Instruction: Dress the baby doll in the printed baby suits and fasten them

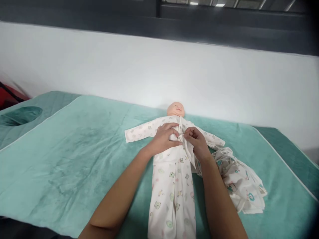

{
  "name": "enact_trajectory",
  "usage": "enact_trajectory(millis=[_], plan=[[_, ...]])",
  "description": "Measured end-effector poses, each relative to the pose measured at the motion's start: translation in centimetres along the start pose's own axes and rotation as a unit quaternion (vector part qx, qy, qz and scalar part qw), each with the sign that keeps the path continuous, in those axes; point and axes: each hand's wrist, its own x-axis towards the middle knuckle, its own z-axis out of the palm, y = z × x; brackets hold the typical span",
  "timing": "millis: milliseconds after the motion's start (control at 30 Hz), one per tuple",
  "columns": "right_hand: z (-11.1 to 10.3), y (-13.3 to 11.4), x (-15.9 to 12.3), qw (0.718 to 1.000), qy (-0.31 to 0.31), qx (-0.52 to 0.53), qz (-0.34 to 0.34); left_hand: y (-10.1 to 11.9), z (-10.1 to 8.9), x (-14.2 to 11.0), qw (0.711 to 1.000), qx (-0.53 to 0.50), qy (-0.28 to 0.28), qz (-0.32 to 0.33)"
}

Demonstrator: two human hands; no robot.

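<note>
A baby doll lies on its back, its head by the wall. It wears a white printed baby top with the sleeves spread out, and white printed trousers. My left hand rests on the chest of the top, its thumb and fingers apart near the front opening. Just to the right, my right hand pinches the edge of the top's front flap. That flap hangs loose below my fingers. Whether a fastener sits between the fingertips is too small to tell.
A crumpled white printed cloth lies to the right of the doll, by my right forearm. Under everything is a green padded bed with a round hole at far left. A white wall stands behind.
</note>
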Motion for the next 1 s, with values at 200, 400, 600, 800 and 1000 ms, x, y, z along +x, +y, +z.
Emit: enact_trajectory(millis=[200,400,600,800,1000], plan=[[-0.2,0.2,0.2,0.999,0.05,0.005,-0.011,0.0,-0.1,0.2,1.0,-0.001,0.007,-0.017],[-0.9,2.6,1.1,0.96,0.274,0.052,-0.029,-0.7,-0.4,-0.1,0.99,-0.129,0.047,-0.006],[-3.8,5.2,-0.8,0.928,0.346,-0.137,0.0,-2.0,0.4,-0.9,0.958,-0.213,0.187,-0.038],[-6.5,5.2,-6.3,0.883,0.085,-0.451,-0.095,-4.2,1.3,-1.9,0.877,-0.305,0.327,-0.177],[-10.7,3.4,-11.1,0.805,-0.111,-0.57,-0.125,-6.2,-0.7,-3.4,0.854,-0.323,0.358,-0.196]])
